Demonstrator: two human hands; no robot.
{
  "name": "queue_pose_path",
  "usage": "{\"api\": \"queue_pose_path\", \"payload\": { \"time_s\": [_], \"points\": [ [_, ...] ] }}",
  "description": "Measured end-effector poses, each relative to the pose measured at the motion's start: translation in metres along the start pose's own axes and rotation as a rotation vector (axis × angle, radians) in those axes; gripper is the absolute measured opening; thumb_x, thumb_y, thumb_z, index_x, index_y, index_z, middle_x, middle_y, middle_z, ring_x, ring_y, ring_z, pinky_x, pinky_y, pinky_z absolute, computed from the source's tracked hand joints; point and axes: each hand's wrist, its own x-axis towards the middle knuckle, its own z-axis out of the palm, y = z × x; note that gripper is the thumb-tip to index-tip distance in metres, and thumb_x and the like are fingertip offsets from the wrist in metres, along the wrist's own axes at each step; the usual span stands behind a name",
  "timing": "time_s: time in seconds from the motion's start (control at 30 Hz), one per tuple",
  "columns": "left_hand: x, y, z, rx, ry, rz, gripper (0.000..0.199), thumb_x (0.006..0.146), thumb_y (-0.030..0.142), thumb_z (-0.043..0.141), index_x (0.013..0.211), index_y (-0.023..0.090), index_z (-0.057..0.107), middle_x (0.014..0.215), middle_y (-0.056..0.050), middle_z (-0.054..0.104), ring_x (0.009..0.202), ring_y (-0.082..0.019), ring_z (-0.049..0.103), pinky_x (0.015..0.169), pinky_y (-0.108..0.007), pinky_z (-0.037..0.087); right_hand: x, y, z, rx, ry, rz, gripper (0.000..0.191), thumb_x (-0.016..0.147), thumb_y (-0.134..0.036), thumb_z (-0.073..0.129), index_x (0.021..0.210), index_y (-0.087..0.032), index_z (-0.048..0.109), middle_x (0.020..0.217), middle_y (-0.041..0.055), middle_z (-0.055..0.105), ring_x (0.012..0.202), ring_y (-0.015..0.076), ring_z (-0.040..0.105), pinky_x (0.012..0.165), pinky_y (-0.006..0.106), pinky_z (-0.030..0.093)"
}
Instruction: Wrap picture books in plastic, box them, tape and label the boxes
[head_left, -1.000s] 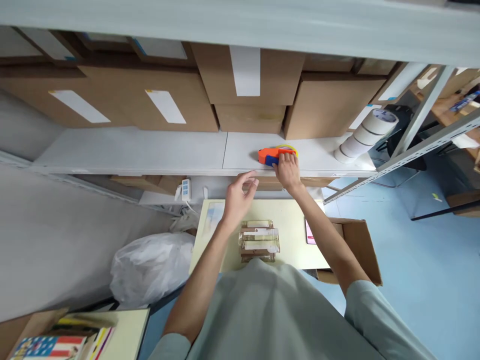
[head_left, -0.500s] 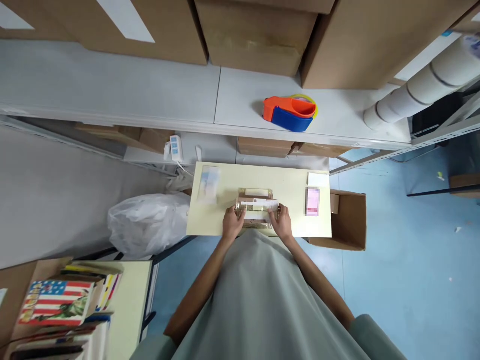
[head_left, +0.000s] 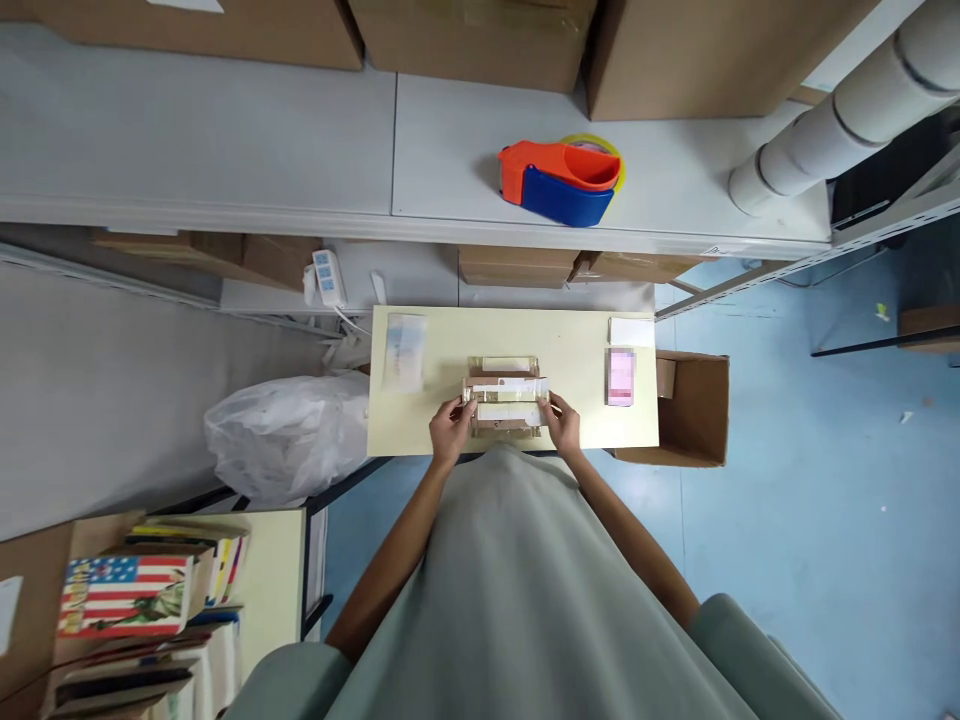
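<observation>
A small cardboard box with shiny tape and white strips lies on the pale yellow table, close to my body. My left hand grips its left end, thumb near the top and the other fingers bent around the edge. At the opposite end, my right hand holds the box in much the same way. One strip-like part of the box reaches a little wider than the rest. The undersides of the box and my fingertips are partly hidden.
The pale table carries a pink patterned item, white paper and a plastic sleeve. An orange-blue tape dispenser sits on the shelf. An open carton stands right; a plastic bag left.
My view has shifted, so the shelf and table appear higher. My hands have moved slightly outward to the ends of the box, uncovering more of its front.
</observation>
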Motion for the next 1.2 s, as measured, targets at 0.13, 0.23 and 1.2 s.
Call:
{"api": "queue_pose_path", "payload": {
  "time_s": [0.13,0.23,1.2],
  "points": [
    [0.002,0.003,-0.015,-0.035,-0.056,-0.009,0.042,0.088,0.053,0.074,0.109,0.018,0.083,0.114,-0.010,0.086,0.109,-0.029,0.079,0.102,-0.041,0.063,-0.005,-0.008,-0.015,0.094,-0.052,-0.039,0.073,0.095,-0.080,0.064,0.133,-0.020,0.080,0.142,0.0149,0.076,0.128,0.0357,0.072,0.106,0.050,0.064],
    [0.000,0.018,-0.022,-0.019,-0.104,0.063,0.043,0.088,0.053,0.073,0.110,0.018,0.084,0.112,-0.010,0.086,0.108,-0.030,0.079,0.100,-0.042,0.064,-0.008,-0.029,-0.027,0.005,0.020,-0.135,0.068,0.098,-0.076,0.065,0.134,-0.021,0.081,0.142,0.0160,0.070,0.131,0.0319,0.069,0.109,0.048,0.063],
    [0.076,0.043,0.022,0.081,-0.125,0.054,0.053,0.094,0.024,0.066,0.146,0.018,0.065,0.136,-0.018,0.078,0.119,-0.028,0.077,0.107,-0.045,0.061,0.060,-0.061,-0.039,-0.079,-0.043,-0.037,0.069,0.091,-0.069,0.075,0.135,-0.015,0.071,0.142,0.0221,0.076,0.127,0.0330,0.075,0.103,0.050,0.065]
  ]
}}
